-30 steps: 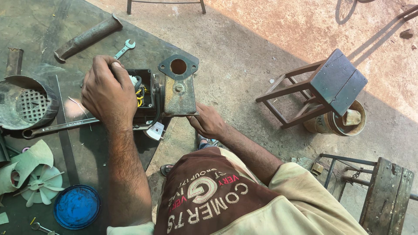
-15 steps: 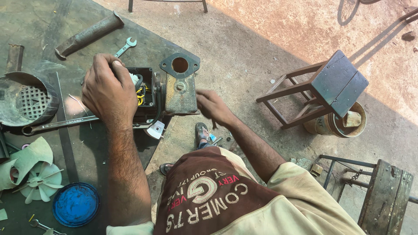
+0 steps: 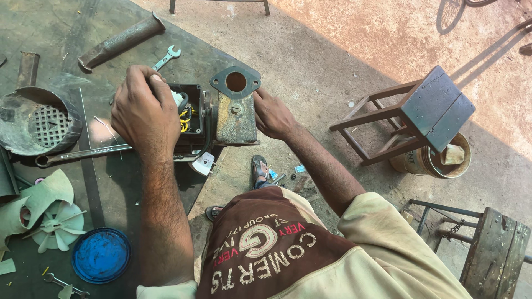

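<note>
A rusty metal pump body (image 3: 235,113) with a round flanged port on top sits at the edge of a dark metal table (image 3: 66,44). Its black terminal box (image 3: 187,113) is open, showing yellow wires. My left hand (image 3: 145,113) rests over that box with fingers curled into it; what they grip is hidden. My right hand (image 3: 272,115) presses flat against the pump's right side. A small white cap (image 3: 203,163) lies under the pump, near the table edge.
On the table lie a long spanner (image 3: 83,154), a small spanner (image 3: 166,57), a metal bar (image 3: 119,41), a round grille cover (image 3: 41,122), a pale green fan (image 3: 47,213) and a blue lid (image 3: 101,254). A stool (image 3: 421,116) and a bucket (image 3: 438,158) stand to the right.
My right hand has risen from below the pump's lower right corner onto its right side. My left hand has stayed on the terminal box.
</note>
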